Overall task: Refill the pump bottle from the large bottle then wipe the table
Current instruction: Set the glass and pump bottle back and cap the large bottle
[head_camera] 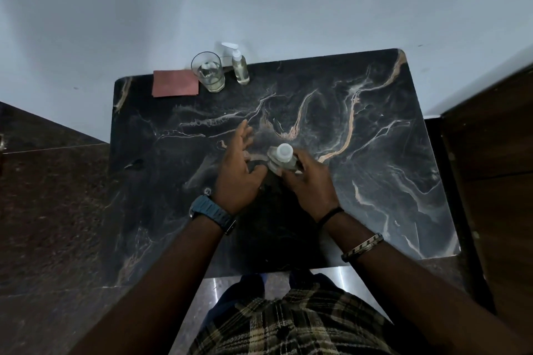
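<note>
While my right hand [310, 181] grips the capped large bottle [284, 157] at table [389, 153] centre | left hand [238, 166] loose-fingered beside it | pump bottle [240, 66] at 12 o'clock, far edge | advice: steady base, twist cap slowly.

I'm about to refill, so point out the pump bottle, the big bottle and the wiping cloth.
Pump bottle [241, 72]: head view, on its clear body.
Big bottle [284, 150]: head view, on its white cap.
Cloth [175, 83]: head view, on its middle.
</note>
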